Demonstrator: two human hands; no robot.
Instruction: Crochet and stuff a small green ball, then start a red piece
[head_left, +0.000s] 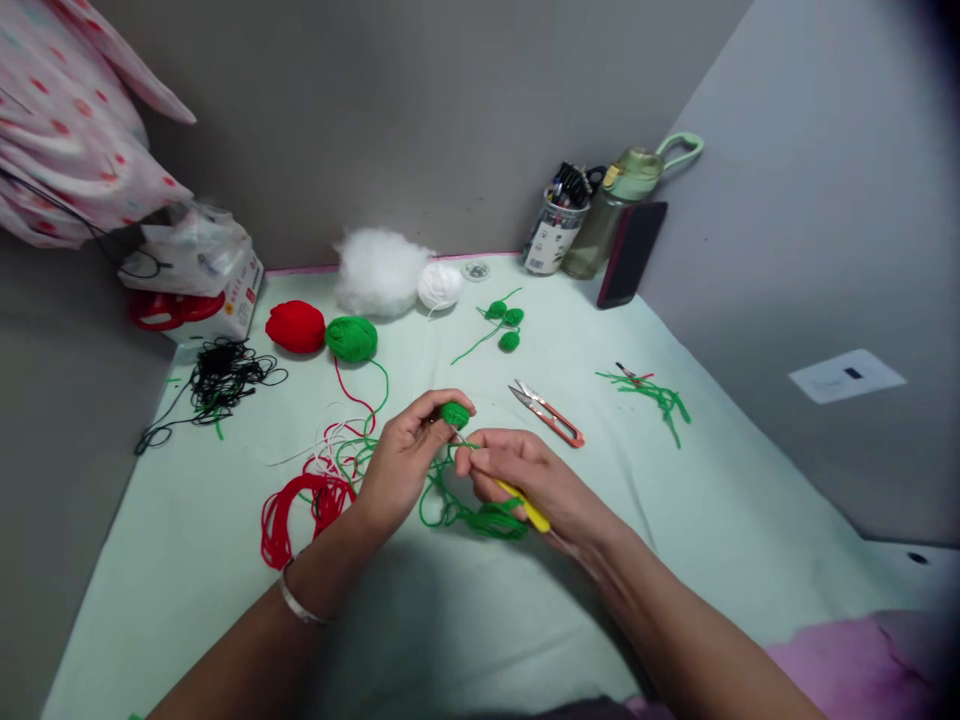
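A small green crocheted piece (454, 414) is pinched between the thumb and fingers of my left hand (409, 450). My right hand (517, 465) grips a crochet hook (534, 512) with a yellow handle, and its metal tip meets the edge of the green piece. Green yarn (491, 522) runs in loose loops below both hands. Orange-handled thread snips (547, 412) lie just beyond my right hand. Farther back are several small green crocheted pieces (510, 341) with yarn tails. Fingers cover part of the piece being held.
Red (295, 327) and green yarn balls (352, 339) sit at the back left, near white stuffing (381, 270) and a white yarn ball (439, 287). Black yarn (229, 378) lies left; green scraps (660, 398) lie right. A pen cup (553, 235), bottle (600, 230) and phone (632, 255) stand behind.
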